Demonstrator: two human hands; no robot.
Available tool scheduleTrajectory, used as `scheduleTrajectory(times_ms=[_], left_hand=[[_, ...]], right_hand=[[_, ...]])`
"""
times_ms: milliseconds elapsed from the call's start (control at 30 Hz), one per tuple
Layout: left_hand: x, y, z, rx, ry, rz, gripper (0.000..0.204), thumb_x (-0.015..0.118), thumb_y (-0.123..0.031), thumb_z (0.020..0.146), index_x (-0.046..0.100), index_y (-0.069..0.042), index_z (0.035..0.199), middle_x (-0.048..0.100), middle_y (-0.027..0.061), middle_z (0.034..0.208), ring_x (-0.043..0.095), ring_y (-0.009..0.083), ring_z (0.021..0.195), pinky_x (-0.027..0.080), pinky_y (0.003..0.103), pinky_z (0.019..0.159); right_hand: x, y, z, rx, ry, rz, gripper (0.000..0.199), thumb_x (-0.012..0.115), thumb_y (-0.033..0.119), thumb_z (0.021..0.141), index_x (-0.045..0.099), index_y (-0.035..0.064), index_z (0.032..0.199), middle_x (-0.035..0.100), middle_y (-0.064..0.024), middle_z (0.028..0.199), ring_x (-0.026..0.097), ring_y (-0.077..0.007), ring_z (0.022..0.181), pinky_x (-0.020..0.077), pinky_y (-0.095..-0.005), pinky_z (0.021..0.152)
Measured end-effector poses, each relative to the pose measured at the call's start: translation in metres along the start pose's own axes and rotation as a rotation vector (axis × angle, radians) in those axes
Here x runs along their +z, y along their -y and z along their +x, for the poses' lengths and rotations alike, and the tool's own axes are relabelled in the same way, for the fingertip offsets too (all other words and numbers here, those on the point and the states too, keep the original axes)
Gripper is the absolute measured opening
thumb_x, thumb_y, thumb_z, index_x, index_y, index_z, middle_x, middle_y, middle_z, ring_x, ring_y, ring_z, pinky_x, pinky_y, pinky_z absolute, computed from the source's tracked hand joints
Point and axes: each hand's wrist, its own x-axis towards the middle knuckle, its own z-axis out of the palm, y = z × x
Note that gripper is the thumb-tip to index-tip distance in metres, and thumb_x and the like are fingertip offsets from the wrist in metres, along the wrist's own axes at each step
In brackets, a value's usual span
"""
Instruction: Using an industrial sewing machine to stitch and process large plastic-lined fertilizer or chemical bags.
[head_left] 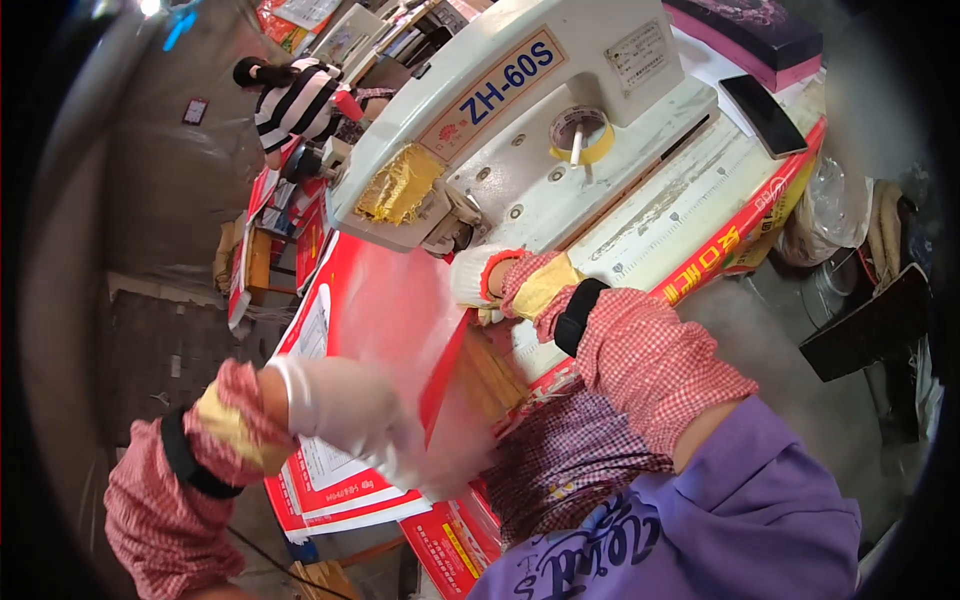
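Observation:
A large light-grey industrial sewing machine [590,50] stands in front of me, with torn yellow tape [400,188] on its head. Close beside the head is my right hand [474,278], in a white knit glove with a red cuff. Its fingers are mostly hidden. A red, glossy sheet-like piece [395,295] spreads left of the machine head, with one edge raised toward my lap. Over its near side, my left hand [365,420] in a white glove is smeared by motion. Whether either hand grips the red piece cannot be made out.
A yellow tape roll [582,135] with a white stick rests on the machine. A dark phone [763,117] and a black-and-pink box [750,40] lie at the far right. Printed white sheets [340,490] lie under my left hand. A person [300,100] in stripes works at the upper left.

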Motion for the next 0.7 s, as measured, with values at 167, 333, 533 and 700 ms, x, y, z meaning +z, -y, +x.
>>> scheduleTrajectory(times_ms=[167, 333, 533, 700], left_hand=[[0.065, -0.025, -0.019, -0.331, 0.127, 0.500, 0.013, 0.060, -0.017, 0.068, 0.067, -0.012, 0.078, 0.061, 0.0042, 0.065, 0.063, 0.0240, 0.063, 0.049, 0.033, 0.053], [0.092, -0.077, 0.063, 0.380, -0.276, 0.505, 0.010, 0.061, -0.020, 0.054, 0.062, -0.010, 0.056, 0.057, 0.0059, 0.055, 0.056, 0.0246, 0.049, 0.041, 0.039, 0.045], [0.042, -0.103, 0.049, 0.240, 0.035, 0.265, 0.020, 0.063, -0.028, 0.069, 0.063, -0.008, 0.070, 0.059, 0.0088, 0.061, 0.060, 0.0291, 0.060, 0.047, 0.039, 0.053], [0.071, -0.096, 0.033, 0.100, 0.075, 0.415, 0.015, 0.062, -0.020, 0.067, 0.066, -0.008, 0.075, 0.062, 0.0060, 0.065, 0.062, 0.0261, 0.062, 0.048, 0.037, 0.054]], right_hand=[[-0.012, 0.018, -0.002, 0.156, 0.158, 0.067, 0.013, 0.062, 0.016, 0.069, 0.068, 0.0091, 0.079, 0.065, -0.0085, 0.075, 0.063, -0.0216, 0.065, 0.0501, -0.0337, 0.060], [-0.020, 0.078, -0.037, 0.339, 0.073, 0.375, 0.024, 0.046, 0.014, 0.079, 0.059, 0.0061, 0.098, 0.060, -0.0143, 0.089, 0.063, -0.0259, 0.073, 0.0506, -0.0350, 0.063], [0.001, 0.140, -0.062, 0.913, -0.255, 0.498, 0.029, 0.047, 0.014, 0.083, 0.058, 0.0024, 0.107, 0.063, -0.0141, 0.079, 0.062, -0.0270, 0.060, 0.0467, -0.0375, 0.047], [0.011, 0.122, -0.050, 0.996, -0.045, 0.429, 0.022, 0.052, 0.010, 0.079, 0.064, 0.0092, 0.097, 0.063, -0.0084, 0.083, 0.062, -0.0228, 0.067, 0.0479, -0.0425, 0.049]])
